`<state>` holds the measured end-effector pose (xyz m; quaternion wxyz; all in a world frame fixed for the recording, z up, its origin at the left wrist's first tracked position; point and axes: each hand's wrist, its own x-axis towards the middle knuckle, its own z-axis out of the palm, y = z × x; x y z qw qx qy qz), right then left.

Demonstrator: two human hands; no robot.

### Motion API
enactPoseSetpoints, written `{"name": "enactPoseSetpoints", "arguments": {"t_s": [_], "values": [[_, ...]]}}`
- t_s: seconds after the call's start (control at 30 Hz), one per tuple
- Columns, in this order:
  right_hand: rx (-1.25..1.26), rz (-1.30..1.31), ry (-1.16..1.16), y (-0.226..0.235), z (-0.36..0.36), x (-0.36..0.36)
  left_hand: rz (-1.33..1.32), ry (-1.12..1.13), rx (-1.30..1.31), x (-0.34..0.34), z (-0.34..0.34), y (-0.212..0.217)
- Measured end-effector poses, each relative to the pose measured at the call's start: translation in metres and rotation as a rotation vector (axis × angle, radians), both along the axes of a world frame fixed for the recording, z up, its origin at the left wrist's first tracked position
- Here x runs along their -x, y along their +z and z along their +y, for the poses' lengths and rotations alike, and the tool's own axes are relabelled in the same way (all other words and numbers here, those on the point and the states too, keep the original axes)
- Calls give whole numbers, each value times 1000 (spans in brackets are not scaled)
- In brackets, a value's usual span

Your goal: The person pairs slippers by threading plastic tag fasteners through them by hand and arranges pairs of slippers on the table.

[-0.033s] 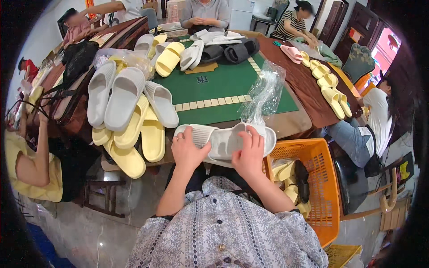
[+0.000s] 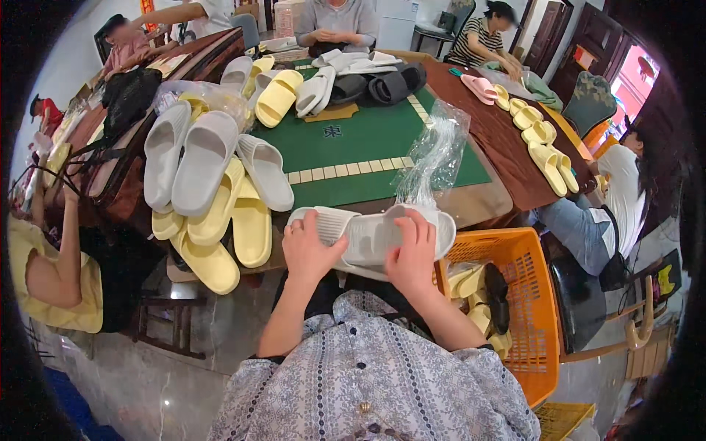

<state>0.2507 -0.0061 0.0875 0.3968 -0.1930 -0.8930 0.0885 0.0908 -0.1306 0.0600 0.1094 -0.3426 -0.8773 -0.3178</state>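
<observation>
At the near table edge, a pair of light grey slippers lies sideways, soles partly overlapping. My left hand grips the ribbed strap at the left end, its thumb reaching toward the middle. Bent fingers of my right hand wrap over the slippers' right half, with the rounded end showing past them. Just beyond sits a clear plastic bag of thin white strands. On the left, grey slippers are piled over yellow slippers. The undersides of the held pair are hidden.
An orange basket with yellow and black slippers stands by my right arm. Across the green mat lie black slippers and white ones. Yellow slippers line the right side. Several people sit around the tables.
</observation>
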Motion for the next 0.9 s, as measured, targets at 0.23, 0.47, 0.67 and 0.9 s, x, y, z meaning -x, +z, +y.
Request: {"name": "enactPoseSetpoints", "arguments": {"t_s": [0.23, 0.47, 0.67, 0.9], "values": [[74, 269, 161, 6, 20, -18, -23, -332, -50, 14, -29, 20], [11, 153, 414, 0, 39, 6, 61, -335, -107, 43, -38, 28], [-15, -63, -123, -17, 42, 0, 38, -329, -94, 38, -46, 17], [-35, 70, -19, -1, 53, -16, 50, -348, -163, 47, -44, 20]]}}
